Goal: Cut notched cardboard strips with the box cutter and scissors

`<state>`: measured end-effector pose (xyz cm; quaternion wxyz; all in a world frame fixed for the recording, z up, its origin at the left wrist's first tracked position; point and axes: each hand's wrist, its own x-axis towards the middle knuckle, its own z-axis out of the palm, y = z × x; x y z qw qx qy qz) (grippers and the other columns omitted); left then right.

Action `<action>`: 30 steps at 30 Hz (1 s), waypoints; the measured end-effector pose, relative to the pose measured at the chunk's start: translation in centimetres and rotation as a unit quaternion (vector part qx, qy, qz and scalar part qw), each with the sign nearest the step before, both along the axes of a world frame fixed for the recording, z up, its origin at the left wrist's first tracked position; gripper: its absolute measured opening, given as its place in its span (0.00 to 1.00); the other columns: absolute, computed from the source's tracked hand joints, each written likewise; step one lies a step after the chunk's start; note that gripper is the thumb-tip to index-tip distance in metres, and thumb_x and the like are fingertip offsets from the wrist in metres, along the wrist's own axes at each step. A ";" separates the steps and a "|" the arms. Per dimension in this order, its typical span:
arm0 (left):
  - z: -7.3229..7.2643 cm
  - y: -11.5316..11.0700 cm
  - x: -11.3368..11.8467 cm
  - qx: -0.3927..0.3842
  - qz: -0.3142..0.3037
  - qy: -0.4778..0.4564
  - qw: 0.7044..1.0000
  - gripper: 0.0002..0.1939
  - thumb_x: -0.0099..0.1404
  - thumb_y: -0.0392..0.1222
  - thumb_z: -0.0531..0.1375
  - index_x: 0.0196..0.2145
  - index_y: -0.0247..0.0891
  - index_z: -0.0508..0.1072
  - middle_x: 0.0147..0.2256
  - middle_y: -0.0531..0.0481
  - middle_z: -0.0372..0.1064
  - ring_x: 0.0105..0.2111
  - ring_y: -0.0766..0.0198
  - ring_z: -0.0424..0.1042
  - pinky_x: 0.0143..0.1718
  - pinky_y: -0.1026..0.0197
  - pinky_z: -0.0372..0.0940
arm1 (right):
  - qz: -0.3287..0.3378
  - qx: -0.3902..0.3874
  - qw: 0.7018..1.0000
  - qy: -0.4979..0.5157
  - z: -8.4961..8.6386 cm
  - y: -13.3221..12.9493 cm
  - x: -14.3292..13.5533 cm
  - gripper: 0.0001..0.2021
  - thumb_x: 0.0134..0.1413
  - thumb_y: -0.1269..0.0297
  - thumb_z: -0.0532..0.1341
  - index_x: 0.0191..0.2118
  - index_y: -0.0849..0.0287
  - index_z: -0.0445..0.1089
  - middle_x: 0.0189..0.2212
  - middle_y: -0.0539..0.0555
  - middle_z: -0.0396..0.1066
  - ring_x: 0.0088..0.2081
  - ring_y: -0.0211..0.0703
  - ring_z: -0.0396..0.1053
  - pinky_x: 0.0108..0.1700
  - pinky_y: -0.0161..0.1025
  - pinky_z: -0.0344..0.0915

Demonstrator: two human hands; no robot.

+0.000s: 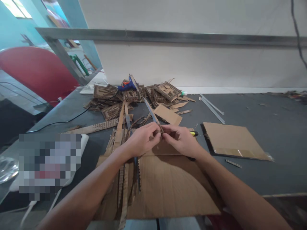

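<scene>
In the head view, my left hand [145, 139] and my right hand [181, 139] meet over a large sheet of cardboard [172, 188]. Both pinch the near end of a long, narrow cardboard strip [151, 111], which slants up and away toward the back. The fingertips almost touch each other and hide that end of the strip. A cutter with a yellow part [193, 133] shows just behind my right hand, partly covered by it. More cardboard strips [120, 127] lie lengthwise on the sheet, left of my left hand.
Several framed cardboard pieces [168, 91] are piled at the back, with a blue glue gun [127, 85] on top and its cable running left. A flat cardboard box [236, 139] and clear sticks [213, 110] lie right. A white device [83, 140] sits left.
</scene>
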<state>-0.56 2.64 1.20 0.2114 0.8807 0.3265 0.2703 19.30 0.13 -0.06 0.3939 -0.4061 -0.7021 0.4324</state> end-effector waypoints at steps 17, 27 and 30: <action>0.1 -0.3 -0.5 0.174 0.031 0.027 0.984 0.08 0.70 0.36 0.56 0.46 0.41 0.71 0.43 0.47 0.74 0.43 0.62 0.74 0.42 0.63 0.68 | -0.021 -0.039 0.996 0.071 -0.6 0.1 -0.2 0.17 0.59 0.57 0.63 0.52 0.58 0.73 0.36 0.55 0.80 0.32 0.41 0.76 0.40 0.41 0.74; 0.1 -0.2 -0.8 0.183 0.007 0.013 0.983 0.05 0.71 0.37 0.56 0.42 0.39 0.71 0.39 0.49 0.75 0.39 0.65 0.75 0.37 0.65 0.67 | -0.030 -0.035 0.995 0.089 -0.8 0.0 -0.3 0.18 0.58 0.55 0.64 0.51 0.59 0.74 0.37 0.56 0.80 0.33 0.42 0.77 0.41 0.42 0.76; -0.2 -0.3 -0.6 0.134 0.020 -0.019 0.991 0.04 0.69 0.35 0.57 0.40 0.39 0.71 0.37 0.50 0.74 0.34 0.67 0.74 0.34 0.67 0.66 | -0.032 -0.021 0.997 0.072 -0.8 0.0 -0.3 0.16 0.59 0.58 0.63 0.51 0.59 0.74 0.38 0.56 0.81 0.34 0.43 0.78 0.42 0.43 0.76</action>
